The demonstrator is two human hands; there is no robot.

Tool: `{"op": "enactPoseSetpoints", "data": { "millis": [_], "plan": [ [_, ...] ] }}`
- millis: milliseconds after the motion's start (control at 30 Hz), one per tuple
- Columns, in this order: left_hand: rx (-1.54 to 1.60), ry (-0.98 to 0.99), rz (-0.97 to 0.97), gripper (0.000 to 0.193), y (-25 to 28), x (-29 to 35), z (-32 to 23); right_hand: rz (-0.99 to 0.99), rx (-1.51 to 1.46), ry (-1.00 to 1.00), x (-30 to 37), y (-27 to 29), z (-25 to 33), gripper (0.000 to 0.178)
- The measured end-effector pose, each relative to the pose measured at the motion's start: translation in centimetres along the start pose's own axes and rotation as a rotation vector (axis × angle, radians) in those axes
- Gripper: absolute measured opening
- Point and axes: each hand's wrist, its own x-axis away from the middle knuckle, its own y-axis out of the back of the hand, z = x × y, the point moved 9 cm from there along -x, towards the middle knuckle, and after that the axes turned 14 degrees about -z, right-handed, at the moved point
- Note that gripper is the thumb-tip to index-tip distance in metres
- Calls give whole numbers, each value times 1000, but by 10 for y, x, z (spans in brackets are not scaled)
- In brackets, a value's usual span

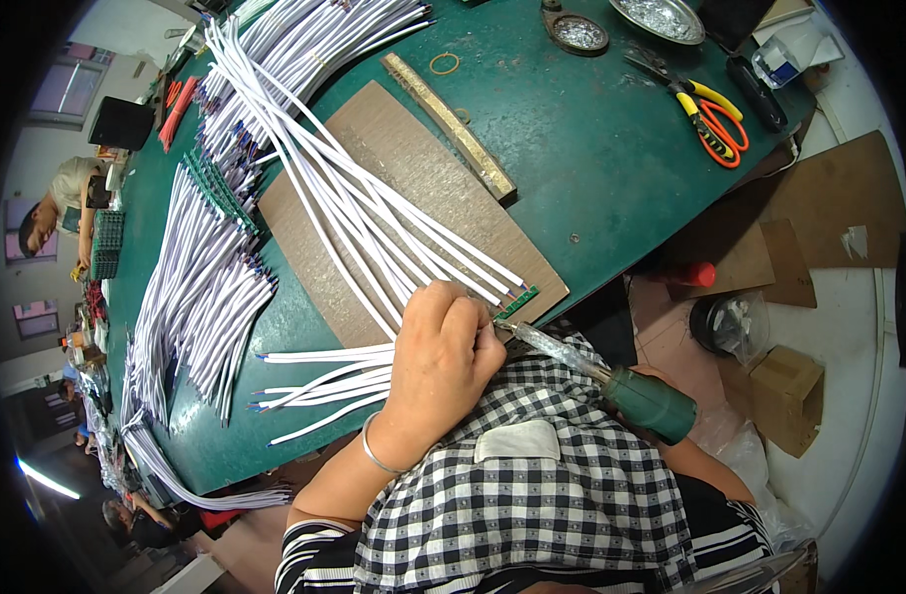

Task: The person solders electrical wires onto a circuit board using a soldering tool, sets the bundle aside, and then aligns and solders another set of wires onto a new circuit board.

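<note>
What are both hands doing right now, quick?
Left hand: closed, fingertips beside the green circuit board; whatever it pinches is hidden.
Right hand: closed on the soldering iron, mostly hidden behind its handle.

Tabletop [581, 129] is green. Bundles of white cables [190, 297] heaped along the left. Brown board [393, 139] flat near the middle, more cables across it, yellowish bar [448, 129] along its far edge. Rubber band [445, 63] past that. Far right: yellow-handled pliers [685, 102], orange-handled scissors [715, 148], round metal dish [692, 32].
</note>
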Motion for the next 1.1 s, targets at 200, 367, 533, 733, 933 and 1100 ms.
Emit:
{"op": "enactPoseSetpoints", "data": {
  "millis": [200, 367, 533, 733, 933, 1100],
  "plan": [
    [2, -9, -8, 19, 1, -1, -1, 77, -20, -145, 1, -3, -8, 50],
    [-1, -9, -7, 19, 1, -2, 0, -22, 74, 3, -9, 4, 7, 45],
    [3, -11, -9, 19, 0, -2, -1, -78, -27, -73, -1, 5, -5, 46],
    [-3, -8, -12, 18, -1, -2, -2, -4, -42, -140, 8, 0, -13, 46],
    [10, -4, -3, 19, -2, -2, 1, 18, 11, -109, 5, 3, -12, 36],
    [10, 28, -21, 21, 3, 5, 6, 154, -60, 62, -30, 9, 25, 34]
  ]
}}
